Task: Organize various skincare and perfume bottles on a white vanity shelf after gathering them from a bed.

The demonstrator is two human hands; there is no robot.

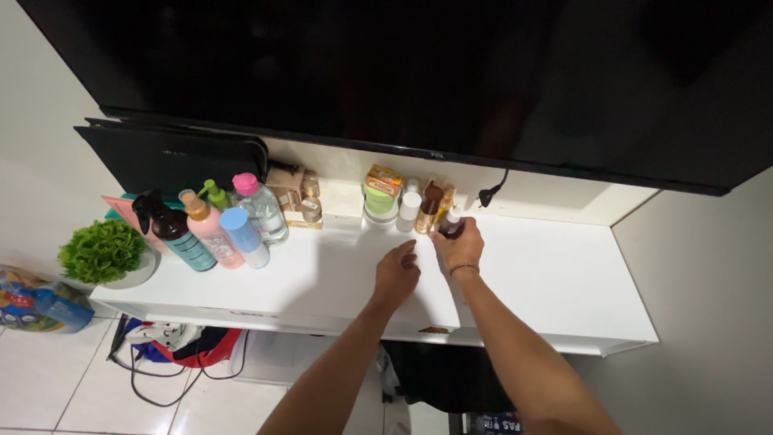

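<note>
Gripping dark bottle (pixel 451 224), white shelf (pixel 547 274)

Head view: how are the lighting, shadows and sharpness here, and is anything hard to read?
Head view: even indoor light on the white shelf; soft shadow beside the left hand; the dark screen shows only dim reflections; wide-angle bend at the edges; the small bottle under the right hand is slightly soft, as is the back row.

dark bottle (pixel 451 226) half hidden, snack bag (pixel 32 300) cropped
</note>
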